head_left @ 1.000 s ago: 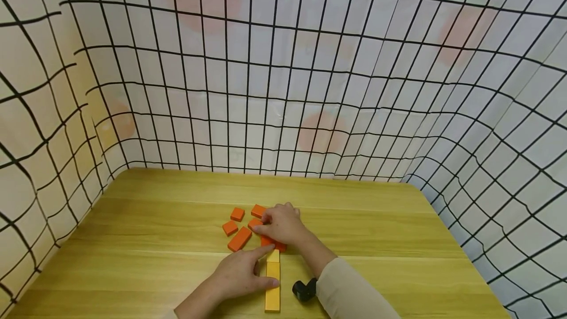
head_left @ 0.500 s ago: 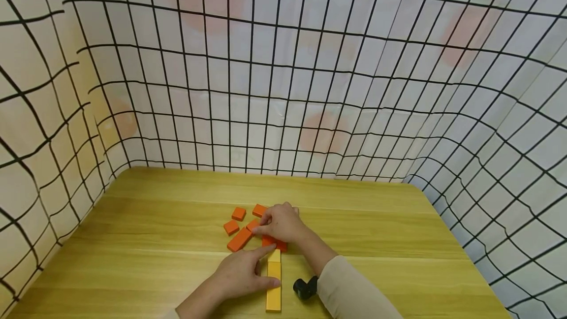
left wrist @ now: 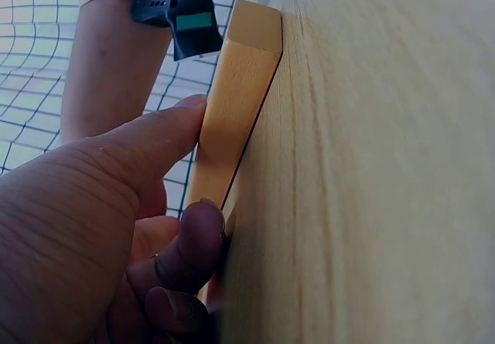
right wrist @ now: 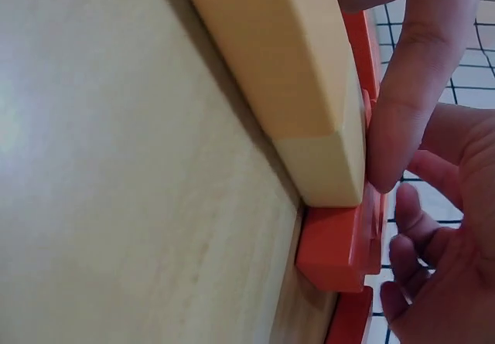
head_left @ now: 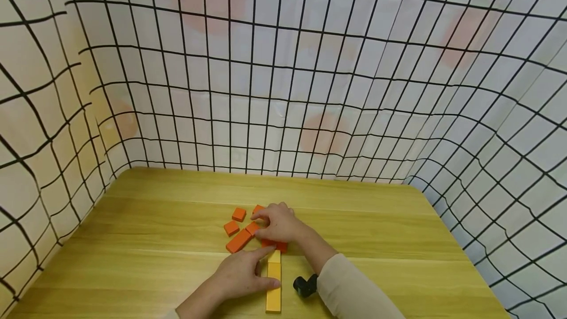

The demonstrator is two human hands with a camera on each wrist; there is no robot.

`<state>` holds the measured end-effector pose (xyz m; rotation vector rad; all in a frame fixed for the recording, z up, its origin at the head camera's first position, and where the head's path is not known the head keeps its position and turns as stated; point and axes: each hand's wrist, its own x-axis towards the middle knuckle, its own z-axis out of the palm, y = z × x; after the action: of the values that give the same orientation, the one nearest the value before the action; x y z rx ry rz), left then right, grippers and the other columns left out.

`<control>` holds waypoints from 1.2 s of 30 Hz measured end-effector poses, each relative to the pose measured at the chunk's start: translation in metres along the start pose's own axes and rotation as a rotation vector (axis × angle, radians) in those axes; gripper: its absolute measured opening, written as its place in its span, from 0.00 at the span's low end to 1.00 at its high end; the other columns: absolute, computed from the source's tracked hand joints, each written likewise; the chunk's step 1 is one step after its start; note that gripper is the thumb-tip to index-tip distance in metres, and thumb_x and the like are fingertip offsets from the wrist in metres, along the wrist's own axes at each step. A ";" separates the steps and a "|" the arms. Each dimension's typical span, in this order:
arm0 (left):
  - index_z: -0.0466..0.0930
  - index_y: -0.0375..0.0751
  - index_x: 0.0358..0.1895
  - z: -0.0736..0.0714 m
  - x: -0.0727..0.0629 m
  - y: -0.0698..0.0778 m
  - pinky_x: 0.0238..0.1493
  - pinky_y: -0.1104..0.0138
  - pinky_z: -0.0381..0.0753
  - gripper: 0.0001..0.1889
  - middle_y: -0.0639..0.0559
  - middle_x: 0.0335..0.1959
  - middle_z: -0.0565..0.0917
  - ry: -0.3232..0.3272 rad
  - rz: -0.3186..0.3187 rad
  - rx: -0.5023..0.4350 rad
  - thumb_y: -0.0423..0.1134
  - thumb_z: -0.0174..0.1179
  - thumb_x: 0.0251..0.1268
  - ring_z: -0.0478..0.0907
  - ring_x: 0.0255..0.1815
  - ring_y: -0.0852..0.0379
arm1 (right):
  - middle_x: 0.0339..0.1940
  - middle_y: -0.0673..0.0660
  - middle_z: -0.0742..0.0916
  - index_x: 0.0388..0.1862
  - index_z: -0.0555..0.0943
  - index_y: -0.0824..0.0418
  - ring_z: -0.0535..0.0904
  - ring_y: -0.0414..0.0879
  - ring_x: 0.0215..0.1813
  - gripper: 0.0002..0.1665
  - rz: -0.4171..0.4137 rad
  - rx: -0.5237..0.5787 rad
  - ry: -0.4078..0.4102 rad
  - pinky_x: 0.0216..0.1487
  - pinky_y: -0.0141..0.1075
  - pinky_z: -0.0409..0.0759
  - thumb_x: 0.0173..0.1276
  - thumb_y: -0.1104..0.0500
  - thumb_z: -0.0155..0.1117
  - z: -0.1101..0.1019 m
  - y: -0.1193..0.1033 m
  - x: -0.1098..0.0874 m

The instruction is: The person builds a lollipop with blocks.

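In the head view, a long yellow block (head_left: 273, 297) lies end-on to a smaller pale yellow block (head_left: 274, 256), with a red-orange block (head_left: 281, 246) across its far end. My left hand (head_left: 239, 273) rests along this row: the thumb lies on the long block, while the straight index finger touches the joint between pale and red-orange blocks. My right hand (head_left: 280, 224) hovers over the red-orange blocks, thumb and index finger spread apart. Beside its thumb, a small orange block (head_left: 252, 229) meets a long orange block (head_left: 239, 241) set at a slant. The hand partly hides other pieces.
Two small square orange blocks (head_left: 231, 228) lie farther left. Another orange block (head_left: 258, 208) is behind the right hand's index finger. A black camera piece (head_left: 305, 286) sits by the right sleeve. Black wire mesh (head_left: 283, 112) surrounds the wooden table (head_left: 376, 220) at back and sides.
The small orange block slid left against the slanted long orange block, which shifted slightly toward me. My right thumb and index finger then spread apart, releasing it. The left hand stayed in place.
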<state>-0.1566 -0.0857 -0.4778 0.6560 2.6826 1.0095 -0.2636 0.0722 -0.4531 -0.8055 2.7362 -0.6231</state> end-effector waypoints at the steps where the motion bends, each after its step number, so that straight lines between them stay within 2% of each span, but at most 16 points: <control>1: 0.71 0.49 0.75 0.000 0.000 0.000 0.30 0.68 0.70 0.44 0.67 0.15 0.74 0.001 0.003 0.004 0.66 0.68 0.58 0.69 0.21 0.68 | 0.35 0.45 0.78 0.59 0.85 0.41 0.65 0.46 0.45 0.22 -0.001 -0.013 -0.014 0.47 0.43 0.59 0.65 0.47 0.73 0.000 0.000 0.000; 5: 0.72 0.49 0.74 0.000 0.001 0.001 0.30 0.69 0.69 0.43 0.67 0.15 0.73 0.003 0.010 0.011 0.66 0.68 0.58 0.68 0.20 0.68 | 0.35 0.46 0.77 0.61 0.84 0.40 0.65 0.47 0.44 0.23 -0.008 -0.058 -0.046 0.46 0.43 0.59 0.66 0.48 0.72 0.001 -0.002 0.001; 9: 0.71 0.49 0.75 0.000 0.001 0.001 0.28 0.69 0.68 0.43 0.67 0.15 0.73 0.001 0.008 0.007 0.66 0.68 0.58 0.68 0.19 0.68 | 0.36 0.45 0.77 0.59 0.85 0.40 0.65 0.46 0.44 0.21 0.004 -0.067 -0.047 0.46 0.42 0.60 0.66 0.47 0.73 0.000 -0.004 0.000; 24: 0.71 0.52 0.75 0.000 -0.001 0.001 0.27 0.68 0.68 0.44 0.66 0.15 0.74 -0.010 -0.019 -0.005 0.66 0.69 0.57 0.68 0.18 0.67 | 0.37 0.46 0.79 0.51 0.86 0.46 0.65 0.45 0.44 0.20 0.035 -0.052 0.012 0.47 0.41 0.61 0.63 0.43 0.75 0.003 -0.005 0.000; 36: 0.71 0.51 0.75 0.000 0.000 0.001 0.23 0.68 0.64 0.43 0.65 0.15 0.73 -0.021 -0.024 -0.016 0.66 0.68 0.58 0.67 0.17 0.66 | 0.32 0.43 0.80 0.46 0.88 0.49 0.67 0.44 0.42 0.20 0.029 -0.013 0.064 0.47 0.42 0.62 0.62 0.39 0.76 0.007 -0.001 0.001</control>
<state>-0.1563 -0.0849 -0.4767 0.6267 2.6550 1.0120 -0.2615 0.0684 -0.4587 -0.7596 2.8068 -0.6366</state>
